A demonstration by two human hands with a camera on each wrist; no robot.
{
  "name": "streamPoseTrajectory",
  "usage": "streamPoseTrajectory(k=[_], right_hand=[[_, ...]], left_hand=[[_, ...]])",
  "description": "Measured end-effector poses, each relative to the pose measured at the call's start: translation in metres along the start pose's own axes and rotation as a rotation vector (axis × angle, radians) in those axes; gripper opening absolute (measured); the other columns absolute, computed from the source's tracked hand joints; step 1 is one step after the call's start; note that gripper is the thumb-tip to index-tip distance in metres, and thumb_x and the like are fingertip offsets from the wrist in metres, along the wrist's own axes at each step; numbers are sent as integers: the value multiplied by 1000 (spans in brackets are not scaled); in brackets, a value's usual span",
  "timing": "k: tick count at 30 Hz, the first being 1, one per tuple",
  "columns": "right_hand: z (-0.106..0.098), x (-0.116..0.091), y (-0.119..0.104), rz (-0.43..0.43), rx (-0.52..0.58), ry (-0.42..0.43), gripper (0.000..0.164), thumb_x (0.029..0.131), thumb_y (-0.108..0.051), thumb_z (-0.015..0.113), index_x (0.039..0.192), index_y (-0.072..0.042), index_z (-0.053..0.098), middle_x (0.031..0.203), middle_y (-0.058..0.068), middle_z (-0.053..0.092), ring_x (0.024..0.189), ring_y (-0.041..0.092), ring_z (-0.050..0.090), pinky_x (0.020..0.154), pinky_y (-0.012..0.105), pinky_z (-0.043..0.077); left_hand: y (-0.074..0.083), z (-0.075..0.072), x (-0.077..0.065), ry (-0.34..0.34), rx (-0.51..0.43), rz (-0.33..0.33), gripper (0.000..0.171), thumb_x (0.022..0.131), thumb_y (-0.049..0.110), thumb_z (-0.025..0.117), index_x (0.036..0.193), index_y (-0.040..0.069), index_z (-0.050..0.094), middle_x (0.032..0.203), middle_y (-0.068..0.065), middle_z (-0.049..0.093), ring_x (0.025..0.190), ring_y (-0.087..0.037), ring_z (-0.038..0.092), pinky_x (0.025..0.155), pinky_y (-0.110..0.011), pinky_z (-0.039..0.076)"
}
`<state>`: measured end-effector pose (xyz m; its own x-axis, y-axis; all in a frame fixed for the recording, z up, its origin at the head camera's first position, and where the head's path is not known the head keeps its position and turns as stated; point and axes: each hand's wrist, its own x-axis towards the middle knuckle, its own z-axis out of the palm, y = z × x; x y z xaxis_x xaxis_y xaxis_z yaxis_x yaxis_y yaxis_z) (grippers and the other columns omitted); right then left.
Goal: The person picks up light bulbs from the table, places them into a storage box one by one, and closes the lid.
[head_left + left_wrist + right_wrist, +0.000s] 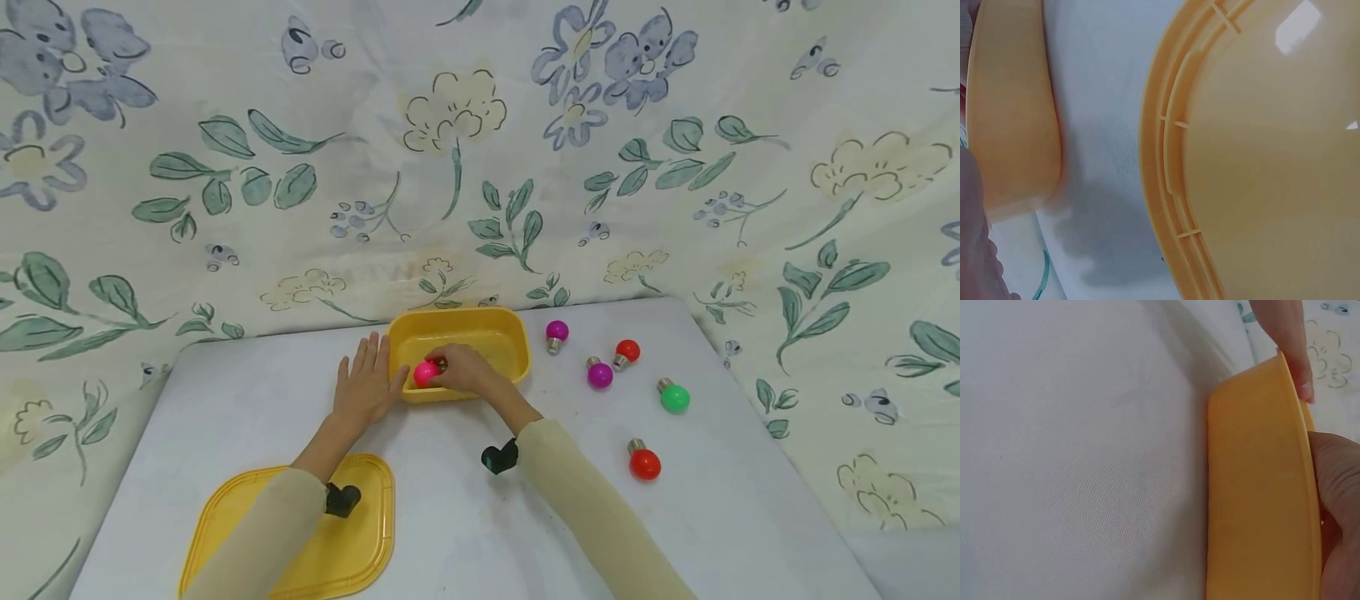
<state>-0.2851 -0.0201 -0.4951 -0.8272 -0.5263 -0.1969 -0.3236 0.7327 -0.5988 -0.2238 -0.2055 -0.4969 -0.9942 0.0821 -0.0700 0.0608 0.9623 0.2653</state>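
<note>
Floral cloth: hangs behind the desk, leaf and flower print.
Desk: white top, carries all the items below.
Yellow lid: flat on the desk at near left, partly under the left sleeve; ridged rim visible in the left wrist view.
Yellow tub: upright at the desk's far edge, open top.
Left hand: at the tub's left end, touching its rim; fingers straight, thumb apart from them.
Right hand: reaches over the near rim into the tub; fingers clamped on the pink bulb.
Pink bulb: inside the tub, near its left front corner; whether it touches the tub floor cannot be told.
Loose bulbs: five lying right of the tub, namely magenta, purple, upper red, green, lower red.
</note>
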Motion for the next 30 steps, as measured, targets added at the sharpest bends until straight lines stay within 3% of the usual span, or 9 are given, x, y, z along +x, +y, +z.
streamPoseTrajectory(k=[30], right_hand=[[-10,-10,0,-69,30,22,45,92,-28,75,132,-11,65,128,5,65,112,19,59,97,28,49]], left_hand=[[0,0,-1,16,-12,5,73,107,43,33,157,-6,10,162,-28,5,149,-42,3,116,-63,5]])
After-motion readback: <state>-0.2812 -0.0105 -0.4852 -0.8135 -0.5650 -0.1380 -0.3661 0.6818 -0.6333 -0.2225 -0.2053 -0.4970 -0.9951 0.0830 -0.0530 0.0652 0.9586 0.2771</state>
